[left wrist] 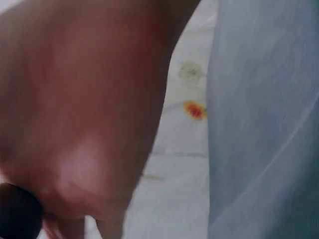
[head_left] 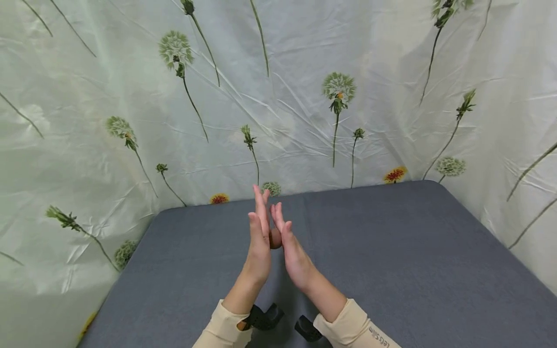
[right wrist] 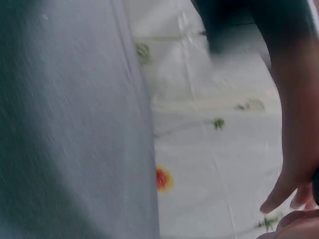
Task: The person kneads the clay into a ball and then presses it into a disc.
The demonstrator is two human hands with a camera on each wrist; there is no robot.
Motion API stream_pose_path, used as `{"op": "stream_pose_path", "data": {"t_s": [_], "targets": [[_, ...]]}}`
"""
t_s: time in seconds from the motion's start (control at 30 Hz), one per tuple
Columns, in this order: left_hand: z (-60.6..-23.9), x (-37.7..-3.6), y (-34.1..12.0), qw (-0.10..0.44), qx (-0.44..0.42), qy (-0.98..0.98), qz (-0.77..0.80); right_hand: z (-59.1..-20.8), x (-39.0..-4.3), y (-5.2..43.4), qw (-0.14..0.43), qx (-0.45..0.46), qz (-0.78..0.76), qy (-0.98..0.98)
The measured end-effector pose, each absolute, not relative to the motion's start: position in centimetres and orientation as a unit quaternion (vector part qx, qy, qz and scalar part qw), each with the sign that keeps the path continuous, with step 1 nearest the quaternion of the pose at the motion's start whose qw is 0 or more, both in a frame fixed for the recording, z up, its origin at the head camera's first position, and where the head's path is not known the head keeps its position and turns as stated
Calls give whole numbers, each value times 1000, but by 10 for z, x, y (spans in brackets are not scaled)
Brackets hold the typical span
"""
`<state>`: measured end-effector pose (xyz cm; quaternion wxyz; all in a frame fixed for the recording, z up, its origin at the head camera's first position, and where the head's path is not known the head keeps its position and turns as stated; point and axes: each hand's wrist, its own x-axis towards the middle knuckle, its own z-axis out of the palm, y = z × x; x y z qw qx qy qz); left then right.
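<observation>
Both palms are raised edge-on above the grey table (head_left: 391, 251), the left hand (head_left: 259, 241) and the right hand (head_left: 292, 249) facing each other with fingers straight and fingertips nearly meeting. Pressed between the palms sits a small brown ball (head_left: 275, 238), only partly showing. The cream right sleeve (head_left: 354, 331) carries small printed lettering, too small to read surely. Behind hangs a dandelion-printed curtain (head_left: 130, 96).

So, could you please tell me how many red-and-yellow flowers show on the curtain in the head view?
2: one red-and-yellow flower sits at the table's far edge, just left of the raised hands; the other is toward the far right corner. The hands might hide more.
</observation>
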<state>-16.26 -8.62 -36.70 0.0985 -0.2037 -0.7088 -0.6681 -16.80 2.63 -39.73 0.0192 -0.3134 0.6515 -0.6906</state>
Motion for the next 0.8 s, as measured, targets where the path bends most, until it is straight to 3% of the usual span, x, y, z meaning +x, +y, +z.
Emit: {"op": "stream_pose_path", "data": {"t_s": [0.17, 0.37, 0.57, 0.8], "targets": [[-379, -178, -90, 80, -168, -705, -684, -398, -161, 22, -13, -329, -686, 648], [-400, -181, -74, 56, -190, -724, -661, -390, -168, 37, -62, -304, -687, 657], [-405, -163, -57, 51, -245, -747, -616, -385, -184, 54, -46, -270, -702, 657], [-385, -153, -63, 115, -258, -745, -605, -397, -187, 46, -8, -296, -702, 648]]}}
